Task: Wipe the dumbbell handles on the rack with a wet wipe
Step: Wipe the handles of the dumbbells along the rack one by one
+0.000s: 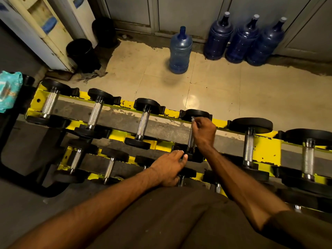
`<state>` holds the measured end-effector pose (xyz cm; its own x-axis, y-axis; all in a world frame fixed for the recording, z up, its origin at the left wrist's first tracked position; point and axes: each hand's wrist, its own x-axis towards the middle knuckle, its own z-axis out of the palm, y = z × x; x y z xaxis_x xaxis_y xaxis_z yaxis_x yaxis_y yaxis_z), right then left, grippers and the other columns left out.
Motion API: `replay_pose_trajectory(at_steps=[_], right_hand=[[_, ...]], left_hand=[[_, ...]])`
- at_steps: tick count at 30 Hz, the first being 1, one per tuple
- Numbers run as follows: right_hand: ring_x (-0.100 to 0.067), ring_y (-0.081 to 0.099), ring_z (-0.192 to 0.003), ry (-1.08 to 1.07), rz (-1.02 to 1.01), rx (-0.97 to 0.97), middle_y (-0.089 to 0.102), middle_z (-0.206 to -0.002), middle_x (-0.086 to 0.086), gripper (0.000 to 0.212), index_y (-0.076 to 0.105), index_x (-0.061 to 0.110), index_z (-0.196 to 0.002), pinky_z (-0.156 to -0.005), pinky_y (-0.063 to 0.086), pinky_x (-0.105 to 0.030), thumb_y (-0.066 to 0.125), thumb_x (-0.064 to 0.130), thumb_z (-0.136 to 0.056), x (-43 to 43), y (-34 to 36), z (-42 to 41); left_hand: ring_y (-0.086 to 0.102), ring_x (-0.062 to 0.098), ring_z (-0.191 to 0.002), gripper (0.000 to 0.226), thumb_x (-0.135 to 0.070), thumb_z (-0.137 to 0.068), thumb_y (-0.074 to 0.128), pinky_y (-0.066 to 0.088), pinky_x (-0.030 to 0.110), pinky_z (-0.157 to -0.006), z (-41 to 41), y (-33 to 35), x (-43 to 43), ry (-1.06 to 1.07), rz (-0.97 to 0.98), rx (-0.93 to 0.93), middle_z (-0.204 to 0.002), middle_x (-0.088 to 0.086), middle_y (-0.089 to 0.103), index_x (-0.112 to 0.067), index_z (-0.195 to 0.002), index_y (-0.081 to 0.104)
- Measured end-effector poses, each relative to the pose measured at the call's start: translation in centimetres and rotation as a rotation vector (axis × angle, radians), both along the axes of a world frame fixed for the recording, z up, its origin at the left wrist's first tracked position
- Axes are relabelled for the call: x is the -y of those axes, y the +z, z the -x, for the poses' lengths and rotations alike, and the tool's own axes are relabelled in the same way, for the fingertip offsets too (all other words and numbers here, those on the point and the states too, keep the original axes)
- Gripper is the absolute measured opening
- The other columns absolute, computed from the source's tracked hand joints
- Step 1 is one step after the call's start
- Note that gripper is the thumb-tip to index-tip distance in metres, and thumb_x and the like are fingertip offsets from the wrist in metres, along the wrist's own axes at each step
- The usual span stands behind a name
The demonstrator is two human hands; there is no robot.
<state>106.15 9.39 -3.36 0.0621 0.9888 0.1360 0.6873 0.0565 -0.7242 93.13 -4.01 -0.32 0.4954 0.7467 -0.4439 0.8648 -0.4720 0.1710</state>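
A yellow dumbbell rack [265, 150] runs across the head view with several black dumbbells with knurled steel handles on two tiers. My right hand [204, 133] is curled round the handle [190, 141] of the fourth top-tier dumbbell; a bit of pale wipe [192, 119] shows at its fingertips. My left hand [170, 168] rests on the near black head of that same dumbbell, fingers curled over its edge. Bare steel handles show on the dumbbell to the left [142, 125] and on the one to the right [248, 150].
A teal wet-wipe packet [9, 90] sits at the rack's far left end. Beyond the rack, on the tiled floor, stand one light blue water jug [180, 53], three dark blue jugs [242, 40] by the wall, two black bins [80, 51] and water dispensers.
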Motion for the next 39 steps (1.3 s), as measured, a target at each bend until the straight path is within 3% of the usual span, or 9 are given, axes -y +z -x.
replay_pose_trajectory(at_steps=[3, 6, 10, 13, 18, 22, 27, 34, 39], right_hand=[[-0.014, 0.065, -0.084, -0.323, 0.218, -0.210, 0.070, -0.091, 0.001, 0.010, 0.073, 0.011, -0.099, -0.070, 0.050, -0.018, 0.069, 0.013, -0.089, -0.7, -1.0, -0.9], [-0.022, 0.070, -0.085, -0.516, 0.561, -0.542, 0.073, -0.087, -0.003, 0.009, 0.073, 0.015, -0.088, -0.078, 0.060, -0.038, 0.071, 0.007, -0.084, -1.9, -2.1, -1.4], [-0.021, 0.062, -0.083, -0.454, 0.937, -0.982, 0.065, -0.086, -0.006, 0.015, 0.065, 0.011, -0.091, -0.072, 0.052, -0.035, 0.051, 0.011, -0.095, -2.6, -2.4, -1.3], [-0.020, 0.062, -0.081, -0.455, 0.959, -1.120, 0.064, -0.089, -0.007, 0.014, 0.065, 0.009, -0.101, -0.067, 0.054, -0.034, 0.052, 0.010, -0.095, -2.8, -2.6, -1.6], [-0.021, 0.068, -0.097, -0.293, 0.714, -0.837, 0.073, -0.104, -0.005, 0.020, 0.070, 0.013, -0.101, -0.088, 0.055, -0.039, 0.072, 0.004, -0.084, -1.6, -1.6, -3.2], [-0.023, 0.070, -0.096, -0.086, 0.677, -0.693, 0.073, -0.103, -0.009, 0.025, 0.070, 0.013, -0.103, -0.083, 0.057, -0.038, 0.071, -0.002, -0.084, 0.5, -0.3, -5.0], [-0.023, 0.068, -0.097, -0.083, 0.675, -0.756, 0.070, -0.108, -0.008, 0.026, 0.070, 0.015, -0.104, -0.076, 0.058, -0.033, 0.065, -0.005, -0.088, 2.7, 0.2, -7.9], [-0.030, 0.067, -0.102, -0.145, 0.749, -0.826, 0.069, -0.111, -0.015, 0.019, 0.070, 0.014, -0.098, -0.079, 0.058, -0.035, 0.066, -0.002, -0.089, 7.8, 0.8, -11.9], [-0.032, 0.070, -0.097, -0.214, 0.797, -0.978, 0.069, -0.112, -0.020, 0.022, 0.069, 0.008, -0.108, -0.068, 0.058, -0.030, 0.066, -0.001, -0.089, 10.8, 1.7, -13.3]], left_hand=[[0.014, 0.033, -0.150, 0.091, -0.039, -0.095, 0.058, 0.023, 0.042, -0.121, 0.1, -0.1, 0.1, -0.010, 0.014, -0.002, -0.162, 0.022, 0.010, -0.006, -0.159, 0.003], [0.013, 0.034, -0.150, 0.091, -0.040, -0.095, 0.058, 0.021, 0.043, -0.121, 0.1, -0.3, 0.1, -0.014, 0.020, -0.004, -0.162, 0.021, 0.009, -0.006, -0.159, 0.002], [0.011, 0.033, -0.151, 0.090, -0.040, -0.096, 0.057, 0.020, 0.044, -0.122, 0.2, -0.4, 0.1, -0.018, 0.017, -0.004, -0.163, 0.021, 0.009, -0.007, -0.159, 0.002], [0.010, 0.033, -0.151, 0.091, -0.040, -0.096, 0.058, 0.018, 0.044, -0.123, 0.4, -0.5, 0.0, -0.002, 0.030, -0.010, -0.164, 0.019, 0.007, -0.009, -0.159, 0.001], [0.009, 0.032, -0.152, 0.090, -0.041, -0.096, 0.056, 0.018, 0.042, -0.122, 0.6, 0.0, -0.5, 0.022, 0.026, -0.017, -0.164, 0.019, 0.005, -0.008, -0.160, 0.001], [0.016, 0.031, -0.150, 0.086, -0.040, -0.096, 0.054, 0.025, 0.040, -0.120, 0.9, 0.3, -0.2, 0.071, 0.018, -0.008, -0.163, 0.018, 0.010, -0.008, -0.160, 0.005], [0.025, 0.031, -0.147, 0.083, -0.039, -0.096, 0.055, 0.031, 0.040, -0.117, -0.3, 0.7, 0.5, 0.268, 0.045, 0.055, -0.164, 0.017, 0.011, -0.010, -0.159, 0.011], [0.049, 0.021, -0.125, 0.062, -0.041, -0.098, 0.054, 0.042, 0.037, -0.104, -4.8, 1.9, 3.1, 0.360, -0.010, 0.229, -0.138, 0.006, 0.050, -0.019, -0.153, 0.038], [0.057, 0.013, -0.118, 0.050, -0.030, -0.097, 0.061, 0.052, 0.034, -0.097, -7.3, 2.8, 4.4, 0.632, 0.044, 0.593, -0.132, -0.001, 0.060, -0.021, -0.145, 0.050]])
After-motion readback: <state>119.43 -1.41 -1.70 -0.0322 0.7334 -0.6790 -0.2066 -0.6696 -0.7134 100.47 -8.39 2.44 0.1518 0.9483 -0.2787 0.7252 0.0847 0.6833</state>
